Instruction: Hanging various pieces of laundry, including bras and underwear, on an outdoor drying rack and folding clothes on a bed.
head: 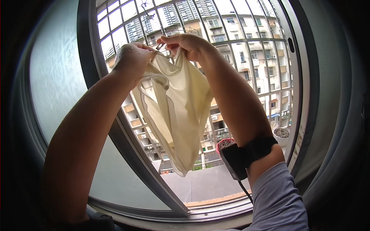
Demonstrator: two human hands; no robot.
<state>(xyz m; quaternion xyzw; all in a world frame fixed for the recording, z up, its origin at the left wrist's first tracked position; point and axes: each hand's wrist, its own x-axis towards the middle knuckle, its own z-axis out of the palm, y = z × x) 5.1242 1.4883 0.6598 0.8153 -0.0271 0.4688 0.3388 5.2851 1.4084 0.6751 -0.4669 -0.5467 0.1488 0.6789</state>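
A pale cream-yellow cloth (pixel 185 98) with stitched edges hangs in folds before the window and narrows to a point at the bottom. My left hand (pixel 134 59), with water drops on its back, grips the cloth's upper left edge. At the upper right, my right hand (pixel 189 47) pinches another part of it between the fingers. Between the hands is a small dark clip-like piece (pixel 160 45), close to my right thumb; what it is fastened to cannot be made out. The fingertips of my left hand are partly hidden.
Metal security bars (pixel 228 42) stand beyond the open sliding window. A frosted pane (pixel 57 55) is at the left, a grey ledge (pixel 208 183) below. Potted plants stand in a red pot (pixel 218 147) and a white pot (pixel 281 141). A black strapped device (pixel 235 161) with a cable is on my right arm.
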